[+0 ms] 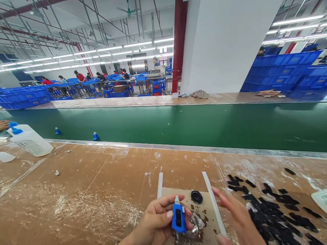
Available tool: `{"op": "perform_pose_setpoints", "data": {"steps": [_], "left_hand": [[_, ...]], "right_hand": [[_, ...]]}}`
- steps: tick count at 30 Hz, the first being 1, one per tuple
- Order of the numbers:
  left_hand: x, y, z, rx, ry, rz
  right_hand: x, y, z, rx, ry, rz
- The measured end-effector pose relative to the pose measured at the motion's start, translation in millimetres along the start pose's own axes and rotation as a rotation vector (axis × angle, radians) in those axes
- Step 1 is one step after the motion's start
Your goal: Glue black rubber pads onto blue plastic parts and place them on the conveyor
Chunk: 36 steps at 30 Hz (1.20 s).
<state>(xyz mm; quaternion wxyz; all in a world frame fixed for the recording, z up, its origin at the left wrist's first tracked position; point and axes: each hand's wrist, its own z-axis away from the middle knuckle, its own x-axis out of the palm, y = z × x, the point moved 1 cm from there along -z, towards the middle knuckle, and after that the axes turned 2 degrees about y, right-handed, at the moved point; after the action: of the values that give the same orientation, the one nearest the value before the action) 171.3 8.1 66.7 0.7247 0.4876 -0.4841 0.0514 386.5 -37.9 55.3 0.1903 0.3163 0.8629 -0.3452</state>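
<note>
My left hand (159,217) is closed around a small blue plastic device (178,217) with a black middle and a pale grey tip pointing up. Fingers outstretched and somewhat blurred, my right hand (236,214) is apart from it, beside a white strip (214,204) and left of a heap of small black parts (273,212). Beyond the left hand, a round black cap or dish (196,197) lies on a stained cardboard sheet (176,192). Clear plastic or liquid (195,228) glistens on the sheet, partly hidden by the left hand.
A green conveyor belt (163,126) crosses ahead, carrying blue devices (95,136) at left. A white bottle with blue cap (32,141) lies tilted on the brown worktable (102,190), near another person's hand (3,125). Blue crates (25,97) stand beyond the belt.
</note>
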Motion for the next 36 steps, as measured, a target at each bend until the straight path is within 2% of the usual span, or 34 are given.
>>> {"op": "perform_pose_setpoints", "data": {"steps": [3,5,8,10,13,18,20,21,23,24,26,28,32,34,36], "left_hand": [[-0.9,5,-1,-0.007,0.075,-0.01],[-3.7,8,-3,-0.014,0.167,-0.024],[-11.3,16,-7,0.025,0.308,-0.024],[-18.2,21,-10,0.051,0.365,-0.037],[-30.3,27,-15,0.059,0.416,-0.095],[-55.5,38,-18,0.115,0.525,-0.301],[-66.3,46,-17,0.201,0.57,-0.593],[-70.8,51,-17,0.282,0.585,-0.845],[-77.1,62,-15,0.43,0.611,-1.548],[-79.4,67,-14,0.46,0.627,-1.888],[-83.7,75,-11,0.408,0.695,-2.344],[-87.3,80,-9,0.315,0.799,-2.488],[-92.7,81,-8,0.31,0.949,-2.601],[-94.7,78,-9,0.352,0.97,-2.66],[-95.6,75,-12,0.424,0.942,-2.681]], "right_hand": [[-9,21,-4,0.276,0.02,0.001],[-15,40,-7,0.443,0.062,0.04],[-24,75,-9,0.601,0.112,0.132],[-29,96,-9,0.581,0.068,0.215],[-30,115,-5,0.486,-0.076,0.276],[-19,120,0,0.375,-0.222,0.26],[-16,119,0,0.357,-0.245,0.255],[-15,118,0,0.352,-0.256,0.247],[-13,115,0,0.353,-0.281,0.222],[-11,113,1,0.359,-0.294,0.205],[-8,107,2,0.383,-0.317,0.173],[-4,101,3,0.407,-0.327,0.155],[-6,96,1,0.412,-0.323,0.158],[-11,97,-1,0.39,-0.314,0.163],[-16,97,-3,0.357,-0.31,0.165]]}}
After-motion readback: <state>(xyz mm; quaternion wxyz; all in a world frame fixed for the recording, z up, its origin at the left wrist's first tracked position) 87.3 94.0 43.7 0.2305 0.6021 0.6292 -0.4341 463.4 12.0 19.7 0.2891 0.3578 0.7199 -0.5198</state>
